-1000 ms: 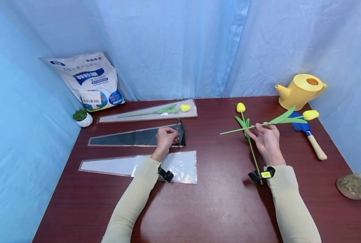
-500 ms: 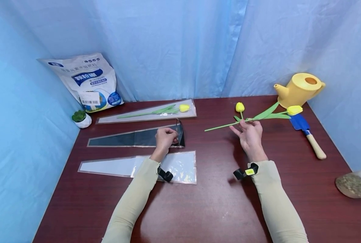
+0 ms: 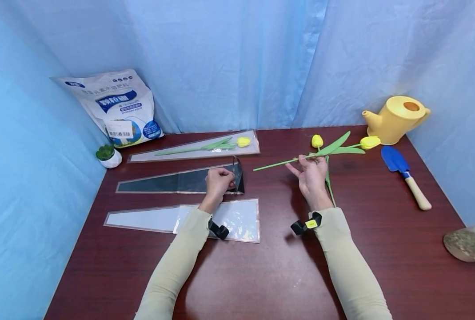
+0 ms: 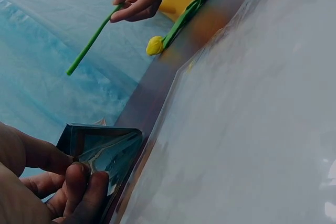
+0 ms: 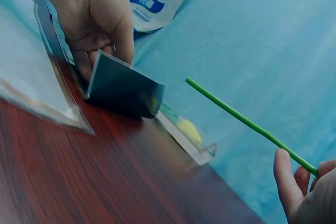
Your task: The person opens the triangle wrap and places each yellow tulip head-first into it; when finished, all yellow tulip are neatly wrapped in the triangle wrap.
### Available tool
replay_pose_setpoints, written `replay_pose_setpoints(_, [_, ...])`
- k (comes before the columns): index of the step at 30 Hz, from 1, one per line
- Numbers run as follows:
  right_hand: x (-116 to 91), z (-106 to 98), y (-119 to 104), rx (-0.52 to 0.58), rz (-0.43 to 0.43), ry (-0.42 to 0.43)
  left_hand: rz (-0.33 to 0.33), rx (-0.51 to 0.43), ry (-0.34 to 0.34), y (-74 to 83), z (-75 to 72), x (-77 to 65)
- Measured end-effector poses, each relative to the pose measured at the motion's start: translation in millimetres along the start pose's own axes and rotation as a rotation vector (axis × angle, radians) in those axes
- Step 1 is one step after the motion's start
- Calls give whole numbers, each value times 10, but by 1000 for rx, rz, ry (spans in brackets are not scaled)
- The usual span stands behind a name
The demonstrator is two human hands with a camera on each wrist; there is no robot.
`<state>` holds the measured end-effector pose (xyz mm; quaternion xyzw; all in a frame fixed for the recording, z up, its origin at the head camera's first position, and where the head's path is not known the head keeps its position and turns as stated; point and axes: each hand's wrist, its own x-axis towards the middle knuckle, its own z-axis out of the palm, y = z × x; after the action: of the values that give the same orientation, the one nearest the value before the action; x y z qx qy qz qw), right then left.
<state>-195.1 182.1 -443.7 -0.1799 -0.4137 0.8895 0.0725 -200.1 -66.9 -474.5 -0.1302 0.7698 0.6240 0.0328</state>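
Observation:
My left hand (image 3: 219, 182) pinches the clear front film at the wide end of a black flower sleeve (image 3: 153, 181). The sleeve's mouth gapes there, as the right wrist view shows. In my right hand (image 3: 313, 180) a yellow tulip (image 3: 370, 142) is held by its green stem, raised above the table. Its bare stem end (image 5: 210, 96) points left, a short way from the sleeve's mouth. A second yellow tulip (image 3: 317, 141) lies on the table behind the right hand, its stem partly hidden. Another tulip (image 3: 243, 142) lies inside the farthest white sleeve (image 3: 145, 156).
Nearest the body is a white sleeve (image 3: 141, 220), partly under the left forearm. A fertilizer bag (image 3: 121, 106) and small potted succulent (image 3: 109, 156) stand back left. At right are a yellow watering can (image 3: 395, 120), blue trowel (image 3: 397, 160) and glass jar (image 3: 467, 244).
My right hand has moved left with the tulip, bringing the stem end closer to the black sleeve and uncovering the trowel. The left hand keeps its pinch in the same place.

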Motion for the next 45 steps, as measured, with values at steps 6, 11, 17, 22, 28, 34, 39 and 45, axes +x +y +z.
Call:
replay_pose_setpoints(6, [0, 110, 117, -18, -23, 17, 2, 0, -3, 5, 8, -3])
replay_pose_setpoints(11, [-1, 220, 219, -20, -63, 24, 2, -10, 2, 9, 2, -1])
replay_pose_setpoints(17, [-17, 343, 335, -37, -107, 34, -8, -27, -3, -1, -2, 6])
replay_pose_setpoints(22, [-26, 385, 401, -80, -154, 48, -24, -33, -16, -1, 2, 13])
replay_pose_setpoints(28, [-50, 396, 418, -112, -208, 29, -17, -12, -17, 24, -6, 5])
replay_pose_setpoints(34, [-64, 404, 413, -106, -252, 22, 26, 71, -14, 63, -13, -20])
replay_pose_setpoints(39, [-88, 413, 392, -108, -271, 28, 89, 148, 5, 99, 11, -38])
replay_pose_setpoints(45, [-105, 419, 399, -134, -311, 31, 194, 203, 53, 172, 73, -59])
